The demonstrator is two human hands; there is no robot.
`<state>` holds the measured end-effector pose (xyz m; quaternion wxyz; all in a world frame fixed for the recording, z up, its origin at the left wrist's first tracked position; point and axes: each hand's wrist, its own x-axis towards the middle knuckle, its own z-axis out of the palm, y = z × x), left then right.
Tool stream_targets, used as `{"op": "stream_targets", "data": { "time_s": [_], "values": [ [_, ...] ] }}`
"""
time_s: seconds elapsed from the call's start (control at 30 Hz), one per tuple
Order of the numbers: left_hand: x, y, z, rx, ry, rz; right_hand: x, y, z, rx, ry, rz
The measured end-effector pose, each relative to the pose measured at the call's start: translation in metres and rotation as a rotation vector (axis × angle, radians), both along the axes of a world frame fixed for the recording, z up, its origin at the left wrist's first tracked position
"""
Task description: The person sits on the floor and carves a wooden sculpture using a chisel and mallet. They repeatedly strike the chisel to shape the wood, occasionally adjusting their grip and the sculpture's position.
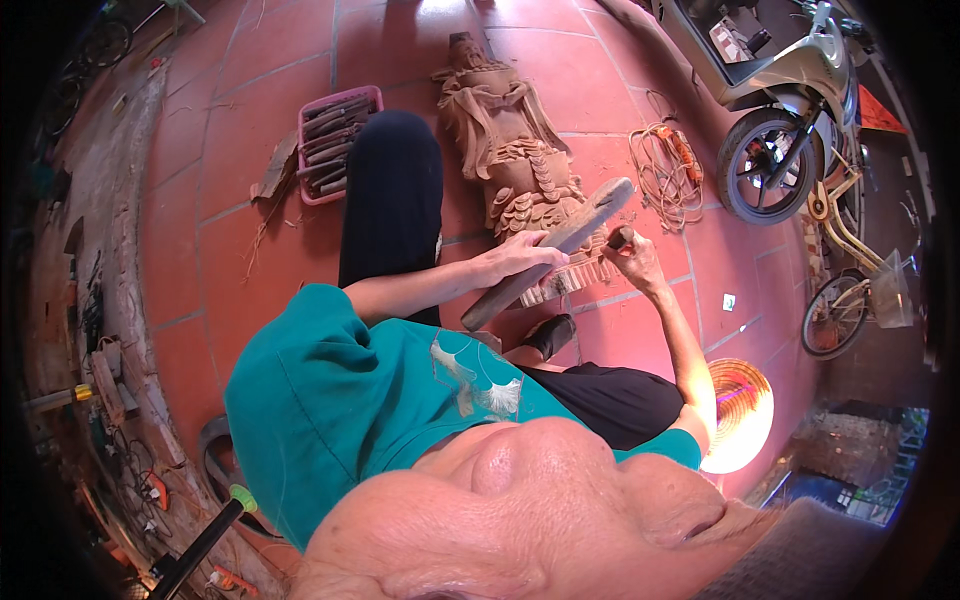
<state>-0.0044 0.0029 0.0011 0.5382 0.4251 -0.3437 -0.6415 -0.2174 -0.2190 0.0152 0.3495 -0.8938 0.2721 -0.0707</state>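
A carved wooden statue of a robed, bearded figure lies on its back on the tiled floor in front of me. My left hand is wrapped round a long, worn wooden club, which slants across the statue's lower end and hides part of it. Beside the statue's base, my right hand is closed on what looks like a chisel. Only the end of its brown wooden handle shows; the blade is hidden. Both tools are apart from each other in this view.
Left of my bent knee stands a pink basket of several wooden-handled tools. An orange coiled cord lies to the right. A motorbike and a bicycle stand farther right. A woven hat lies near my right elbow.
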Motion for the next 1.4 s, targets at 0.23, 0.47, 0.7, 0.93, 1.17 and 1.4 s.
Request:
{"op": "stream_targets", "data": {
  "time_s": [0.23,0.47,0.7,0.93,1.17,1.4],
  "values": [
    [-0.003,-0.005,0.017,0.107,0.018,0.026,-0.020,-0.027,-0.023,0.139,-0.149,-0.036],
    [0.004,-0.008,-0.002,0.124,-0.139,0.097,-0.013,-0.022,-0.004,0.182,-0.140,-0.020],
    [0.007,-0.017,0.000,0.148,-0.158,0.087,-0.049,-0.039,-0.031,0.540,-0.364,-0.354],
    [0.005,-0.020,-0.001,0.156,-0.172,0.077,-0.039,-0.035,-0.032,0.640,-0.403,-0.435],
    [0.003,-0.024,-0.005,0.147,-0.211,0.056,-0.038,-0.038,-0.036,0.594,-0.343,-0.357],
    [0.001,-0.022,0.001,0.151,-0.237,0.037,-0.033,-0.029,-0.020,0.513,-0.275,-0.316]
  ]
}}
